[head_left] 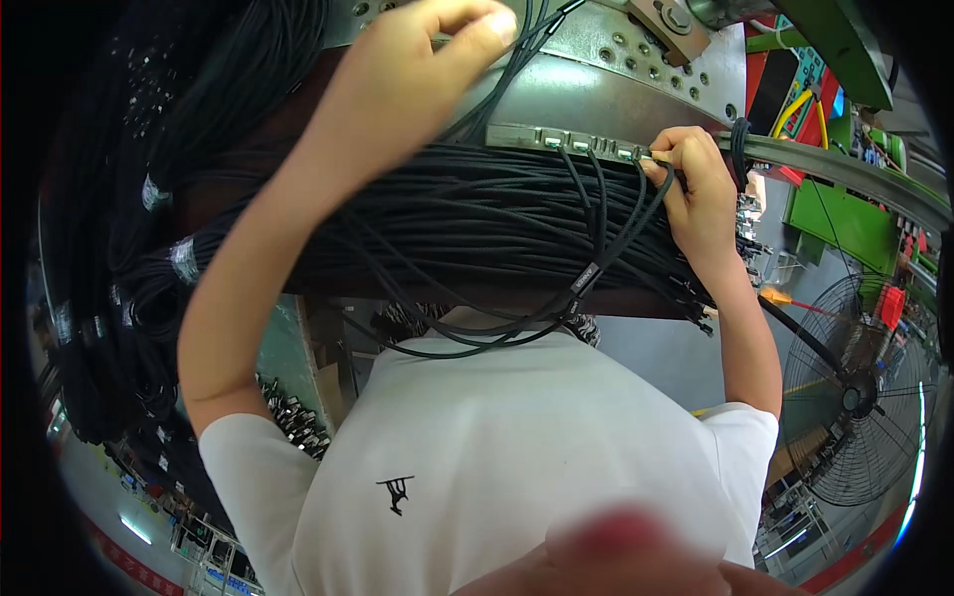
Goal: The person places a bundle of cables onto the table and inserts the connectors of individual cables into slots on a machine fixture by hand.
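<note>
Right hand (pixel 699 189): here it is at the right end of the slotted metal bar (pixel 512 135), thumb and forefinger pinched together on a black cable (pixel 664 189), the other fingers curled in behind.

Left hand (pixel 429 62): up at the far edge, arm stretched right across the bundle! Fingers bent, thumb pointing right, part of the hand cut off by the view; whether they grip anything, I cannot tell. Thin black leads (pixel 510 74) run just beside it, to its right.

Slotted bar: long and grey, set along the near edge of a shiny metal plate (pixel 586 99), pale connectors (pixel 581 146) sitting in its slots, with more black cables coming out on the near side.

Pinched cable: from the right hand it drops toward the near side, past a dark tag (pixel 584 280) with pale print, alongside others that loop left in front of the white shirt (pixel 497 427).

Cable bundle (pixel 477 204): a thick black spread lying left to right, just nearer than the bar.

Left side: heavy coils of cable (pixel 109 228) hanging, silver bands (pixel 184 259) around some.

Right side: a big round fan (pixel 852 399) near, green machinery (pixel 845 223) farther off.
</note>
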